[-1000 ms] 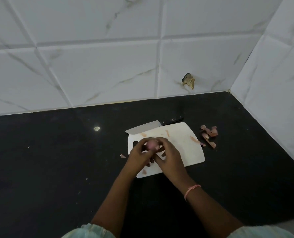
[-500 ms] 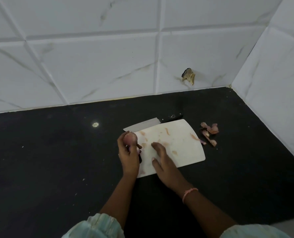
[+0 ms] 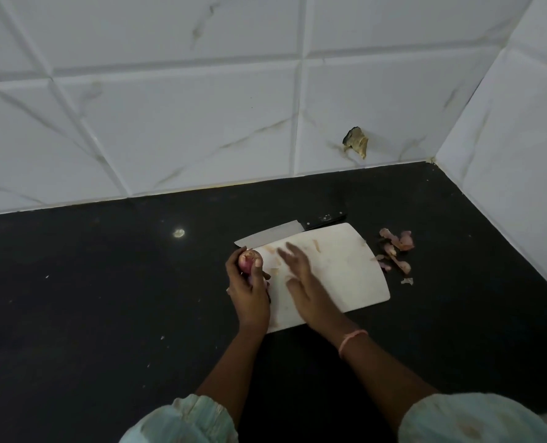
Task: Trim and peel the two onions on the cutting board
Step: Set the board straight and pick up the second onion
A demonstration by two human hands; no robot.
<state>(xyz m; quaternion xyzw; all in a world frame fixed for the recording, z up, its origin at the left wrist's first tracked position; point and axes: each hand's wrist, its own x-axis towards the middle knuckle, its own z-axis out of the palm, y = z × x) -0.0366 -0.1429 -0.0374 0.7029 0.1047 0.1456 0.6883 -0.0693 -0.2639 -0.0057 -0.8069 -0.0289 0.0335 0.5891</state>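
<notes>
A white cutting board (image 3: 345, 276) lies on the black counter. At the board's left edge my left hand (image 3: 249, 289) grips a small pinkish-red onion (image 3: 246, 259) in its fingertips. A bit of purple under that hand may be a second onion, mostly hidden. My right hand (image 3: 301, 276) lies flat on the board with its fingers spread and blurred, holding nothing. Thin peel scraps (image 3: 273, 271) lie on the board near its fingers. A knife (image 3: 272, 236) rests along the board's far edge, blade to the left, black handle to the right.
A pile of onion peels (image 3: 396, 251) sits on the counter just right of the board. White tiled walls close off the back and the right side. A chipped spot (image 3: 356, 143) marks the back wall. Small crumbs dot the counter.
My hands have parted: the left took the onion to the board's left edge, and the right let go and slid flat across the board toward the right.
</notes>
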